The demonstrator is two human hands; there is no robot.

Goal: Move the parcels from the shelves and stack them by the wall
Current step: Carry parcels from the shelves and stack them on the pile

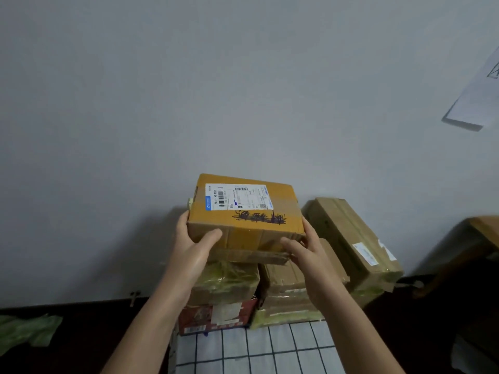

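Observation:
A yellow-brown cardboard parcel (251, 211) with a white shipping label and black scribble sits at the top of a stack against the grey wall. My left hand (193, 244) grips its left side, thumb across the front face. My right hand (305, 247) grips its right front corner. Directly beneath it lies a flat brown parcel (251, 256), then a taped parcel (226, 284) and a red printed box (216, 317). Whether the top parcel rests fully on the stack or is held just above it is not clear.
A second stack of taped brown parcels (286, 290) stands to the right, with a long box (353, 244) leaning beside it. A wooden piece of furniture (480, 238) is at far right. Checked white cloth (256, 349) lies in front; a green bag (24, 333) lies on the dark floor at left.

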